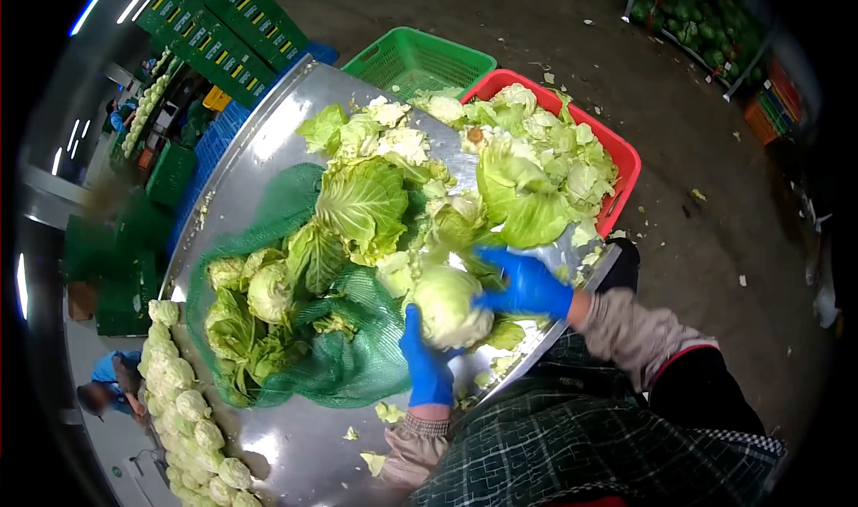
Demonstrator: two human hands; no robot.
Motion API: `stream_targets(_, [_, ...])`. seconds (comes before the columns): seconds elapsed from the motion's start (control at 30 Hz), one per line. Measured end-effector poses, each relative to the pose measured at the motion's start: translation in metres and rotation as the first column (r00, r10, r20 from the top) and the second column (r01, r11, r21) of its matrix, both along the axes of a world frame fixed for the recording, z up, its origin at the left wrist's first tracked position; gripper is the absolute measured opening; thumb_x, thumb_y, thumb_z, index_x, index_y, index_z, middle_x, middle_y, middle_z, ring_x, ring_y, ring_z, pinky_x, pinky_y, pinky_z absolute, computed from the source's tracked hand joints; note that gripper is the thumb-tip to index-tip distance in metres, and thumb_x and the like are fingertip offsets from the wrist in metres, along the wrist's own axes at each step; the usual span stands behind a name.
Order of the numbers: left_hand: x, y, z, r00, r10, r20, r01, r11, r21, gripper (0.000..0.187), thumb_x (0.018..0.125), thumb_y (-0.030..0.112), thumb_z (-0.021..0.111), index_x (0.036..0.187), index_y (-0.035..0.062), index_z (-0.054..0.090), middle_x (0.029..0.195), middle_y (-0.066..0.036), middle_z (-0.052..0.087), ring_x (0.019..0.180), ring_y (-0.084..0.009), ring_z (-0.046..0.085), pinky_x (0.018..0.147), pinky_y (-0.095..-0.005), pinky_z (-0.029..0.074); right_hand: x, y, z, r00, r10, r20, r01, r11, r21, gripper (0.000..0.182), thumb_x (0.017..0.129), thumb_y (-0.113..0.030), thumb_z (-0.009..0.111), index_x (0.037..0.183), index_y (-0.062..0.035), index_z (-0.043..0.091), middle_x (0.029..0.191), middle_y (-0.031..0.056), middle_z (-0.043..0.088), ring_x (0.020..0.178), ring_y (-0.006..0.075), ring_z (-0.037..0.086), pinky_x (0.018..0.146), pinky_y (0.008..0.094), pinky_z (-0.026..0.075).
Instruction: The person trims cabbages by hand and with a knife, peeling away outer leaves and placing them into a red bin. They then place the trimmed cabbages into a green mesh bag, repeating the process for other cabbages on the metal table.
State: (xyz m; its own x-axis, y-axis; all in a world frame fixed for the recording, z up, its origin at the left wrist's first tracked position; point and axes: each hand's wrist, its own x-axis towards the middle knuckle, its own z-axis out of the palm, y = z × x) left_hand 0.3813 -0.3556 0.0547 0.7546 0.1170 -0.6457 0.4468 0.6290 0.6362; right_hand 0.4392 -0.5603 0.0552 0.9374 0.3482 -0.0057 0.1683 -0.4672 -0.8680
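A pale green cabbage head [444, 303] rests on the steel table [268, 150], held between both of my blue-gloved hands. My left hand [426, 362] cups it from below and the near side. My right hand [521, 284] grips its right side, fingers over the outer leaves. Just to the left lies a green mesh sack [344, 364] with several cabbages [268, 291] spilling out of its mouth. Loose outer leaves [362, 199] lie heaped beyond the held cabbage.
A red crate [626, 163] piled with cabbage leaves stands at the table's far right edge, an empty green crate [420, 58] beside it. Trimmed cabbages [183, 391] line the table's left edge. Another person [105, 384] stands at lower left. Stacked green crates [228, 25] sit behind.
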Motion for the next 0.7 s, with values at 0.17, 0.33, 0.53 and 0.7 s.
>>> stream_targets(0.17, [-0.016, -0.001, -0.041, 0.997, -0.079, -0.025, 0.083, 0.947, 0.311, 0.068, 0.082, 0.034, 0.072, 0.132, 0.0010, 0.039, 0.116, -0.015, 0.057, 0.096, -0.0294, 0.063, 0.072, -0.0422, 0.057, -0.016, 0.010, -0.033, 0.996, -0.090, -0.025, 0.092, 0.991, 0.099, 0.055, 0.077, -0.036, 0.077, 0.119, -0.0045, 0.062, 0.102, 0.0164, 0.068, 0.081, 0.0243, 0.066, 0.075, 0.0324, 0.052])
stream_targets(0.33, [-0.001, 0.008, 0.002, 0.637, -0.771, -0.005, 0.025, 0.013, 1.000, 0.114, 0.055, 0.044, 0.089, 0.139, -0.0047, 0.029, 0.137, -0.026, 0.038, 0.129, -0.0378, 0.037, 0.109, -0.0439, 0.032, -0.002, 0.012, -0.063, 0.990, -0.139, -0.004, 0.140, 0.990, 0.026, 0.037, 0.086, -0.036, 0.066, 0.111, -0.0092, 0.065, 0.089, 0.0154, 0.069, 0.076, 0.0293, 0.068, 0.069, 0.0375, 0.054])
stream_targets(0.53, [0.029, 0.021, -0.005, 0.724, -0.689, -0.030, 0.223, 0.193, 0.956, 0.114, 0.055, 0.044, 0.089, 0.134, -0.0119, 0.030, 0.131, -0.030, 0.042, 0.118, -0.0380, 0.048, 0.100, -0.0407, 0.041, -0.030, 0.014, -0.022, 0.960, -0.020, 0.280, 0.056, 0.991, -0.123, 0.046, 0.091, -0.035, 0.058, 0.126, -0.0056, 0.054, 0.110, 0.0156, 0.061, 0.072, 0.0308, 0.065, 0.056, 0.0369, 0.051])
stream_targets(0.7, [0.037, 0.008, 0.000, 0.709, -0.704, 0.042, 0.174, 0.232, 0.957, 0.099, 0.062, 0.035, 0.088, 0.131, -0.0118, 0.035, 0.125, -0.026, 0.049, 0.112, -0.0339, 0.054, 0.094, -0.0378, 0.045, -0.027, 0.003, -0.025, 0.960, 0.020, 0.279, 0.068, 0.951, -0.301, 0.064, 0.089, -0.037, 0.059, 0.135, 0.0030, 0.041, 0.119, 0.0234, 0.055, 0.064, 0.0328, 0.063, 0.052, 0.0388, 0.050])
